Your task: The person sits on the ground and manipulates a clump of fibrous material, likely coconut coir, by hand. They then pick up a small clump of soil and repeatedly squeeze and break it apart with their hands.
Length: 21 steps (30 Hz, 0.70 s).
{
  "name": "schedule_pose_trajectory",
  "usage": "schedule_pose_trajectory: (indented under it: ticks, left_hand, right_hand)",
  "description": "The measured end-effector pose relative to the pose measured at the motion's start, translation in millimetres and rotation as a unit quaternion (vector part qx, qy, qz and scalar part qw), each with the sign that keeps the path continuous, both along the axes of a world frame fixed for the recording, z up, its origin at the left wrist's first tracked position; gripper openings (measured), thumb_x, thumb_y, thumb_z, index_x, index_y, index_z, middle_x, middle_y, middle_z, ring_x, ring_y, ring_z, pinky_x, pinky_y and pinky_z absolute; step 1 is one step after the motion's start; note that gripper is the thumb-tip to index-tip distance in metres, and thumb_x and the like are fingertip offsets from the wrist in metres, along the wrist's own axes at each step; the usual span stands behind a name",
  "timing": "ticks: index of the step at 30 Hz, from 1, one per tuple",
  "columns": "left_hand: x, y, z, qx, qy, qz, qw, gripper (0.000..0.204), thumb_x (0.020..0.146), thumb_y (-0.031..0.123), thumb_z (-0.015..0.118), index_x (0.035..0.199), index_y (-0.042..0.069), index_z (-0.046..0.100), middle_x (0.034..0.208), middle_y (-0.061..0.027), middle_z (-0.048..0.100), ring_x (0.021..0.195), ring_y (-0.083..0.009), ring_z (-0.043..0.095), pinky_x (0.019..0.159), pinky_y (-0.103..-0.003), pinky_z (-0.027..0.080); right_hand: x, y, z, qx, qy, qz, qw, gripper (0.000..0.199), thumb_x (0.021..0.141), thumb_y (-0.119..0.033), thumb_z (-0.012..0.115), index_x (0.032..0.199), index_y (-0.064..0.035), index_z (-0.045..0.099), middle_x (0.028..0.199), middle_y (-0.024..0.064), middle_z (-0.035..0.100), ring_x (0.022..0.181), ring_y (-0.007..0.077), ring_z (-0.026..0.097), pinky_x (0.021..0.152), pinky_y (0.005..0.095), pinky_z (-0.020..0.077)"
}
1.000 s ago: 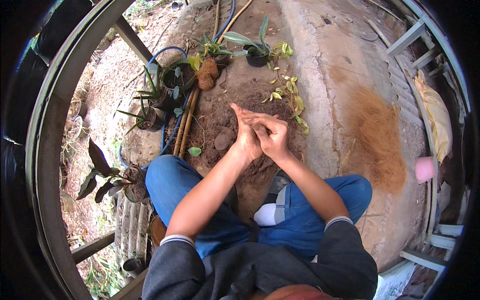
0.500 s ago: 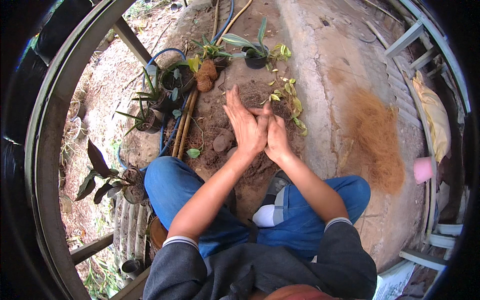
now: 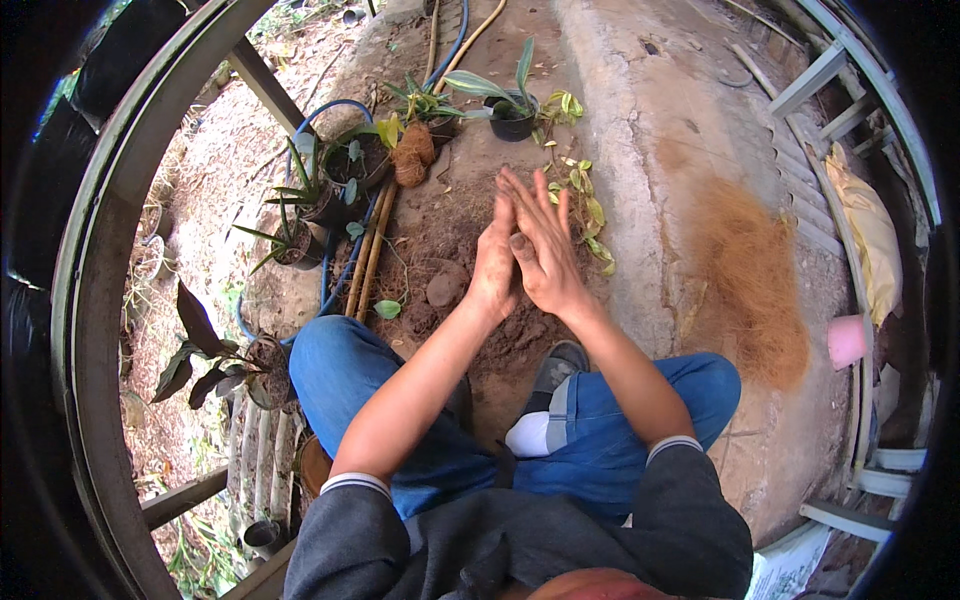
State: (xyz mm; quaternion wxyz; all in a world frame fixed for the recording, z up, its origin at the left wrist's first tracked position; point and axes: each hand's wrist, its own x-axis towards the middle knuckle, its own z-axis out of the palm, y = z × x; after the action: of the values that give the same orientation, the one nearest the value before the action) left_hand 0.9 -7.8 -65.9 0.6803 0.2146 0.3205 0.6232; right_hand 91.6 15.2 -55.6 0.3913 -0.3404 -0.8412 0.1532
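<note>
My left hand [image 3: 493,265] and my right hand [image 3: 549,262] are pressed palm to palm above a heap of dark brown soil [image 3: 515,338]. Fingers on both hands are stretched out, pointing forward. The right hand's back faces up and its thumb shows near the middle; the left hand stands more on edge. Whether anything lies between the palms is hidden. Beside my left wrist, a rounded brown lump [image 3: 447,287] of soil rests on the ground. Farther ahead sits a brown fibre-covered ball [image 3: 412,155] among the potted plants.
Potted plants [image 3: 297,240] line the left, beside bamboo poles [image 3: 368,250] and a blue hose [image 3: 455,50]. A striped-leaf plant in a black pot [image 3: 513,120] stands ahead, near a trailing yellow-green vine [image 3: 590,210]. Loose orange-brown fibre [image 3: 750,290] and a pink pot [image 3: 846,341] lie right.
My hands have turned against each other: the right hand has swung forward with its back up, while the left has tipped onto its edge. The lump and plants have not moved.
</note>
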Motion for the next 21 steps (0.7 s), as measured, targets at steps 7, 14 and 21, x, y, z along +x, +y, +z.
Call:
schedule_pose_trajectory:
  ticks: [7,14,21]
  left_hand:
    - [1.5,4.3,3.9,-0.070,0.048,0.153,0.985,0.035,0.087,0.034,0.059,0.071,0.004,0.054,0.064,-0.0043,0.054,0.051,-0.0110,0.051,0.046,-0.025,0.041]
    - [-8.3,6.9,-4.1,0.039,0.200,0.088,0.975,0.035,0.089,0.037,0.054,0.078,0.003,0.053,0.070,-0.0063,0.055,0.061,-0.0173,0.054,0.056,-0.030,0.044]
    - [3.6,4.0,-0.2,0.108,0.586,0.179,0.782,0.074,0.088,0.037,0.044,0.140,-0.001,0.007,0.139,-0.0275,0.020,0.131,-0.0392,0.021,0.108,-0.042,0.015]
  right_hand:
    - [3.3,9.3,-5.4,-0.374,0.465,0.014,0.802,0.061,0.094,-0.051,0.024,0.128,-0.0032,0.039,0.138,0.0129,0.034,0.133,0.0267,0.024,0.107,0.0417,0.0192]
    - [5.8,11.7,-12.4,-0.497,0.493,0.059,0.712,0.060,0.093,-0.054,0.027,0.126,-0.0047,0.040,0.131,0.0102,0.041,0.126,0.0215,0.034,0.105,0.0388,0.0245]
    - [-9.1,-12.0,-24.0,-0.447,0.456,0.015,0.769,0.030,0.092,-0.027,0.051,0.103,-0.0001,0.059,0.092,0.0049,0.062,0.083,0.0127,0.057,0.076,0.0266,0.0456]
